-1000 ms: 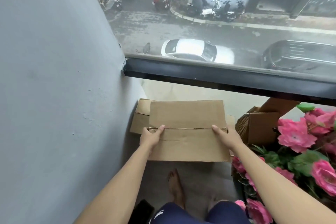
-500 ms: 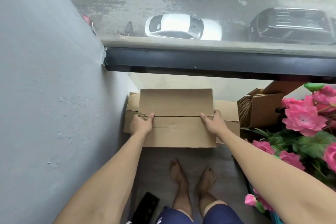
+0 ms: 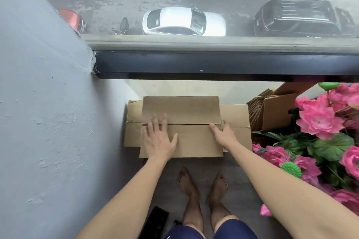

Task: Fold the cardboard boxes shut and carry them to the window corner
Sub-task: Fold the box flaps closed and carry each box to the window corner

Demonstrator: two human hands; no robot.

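Looking down, we see a closed box (image 3: 181,126) stacked on a second box (image 3: 236,120) on the floor, tucked into the corner where the grey wall (image 3: 44,122) on the left meets the window (image 3: 194,6) at the far side. The top box has its two flaps meeting along a seam across the middle. Our left hand (image 3: 158,137) lies flat on its left part, fingers straight and spread wide, holding nothing. Our right hand (image 3: 223,132) is at the box's right edge, thumb on top by the seam and fingers down the side; we cannot tell how firmly it grips. Bare feet (image 3: 202,184) stand just near of the boxes. Pink flowers (image 3: 320,122) crowd the right, with folded cardboard (image 3: 272,110) beyond them.
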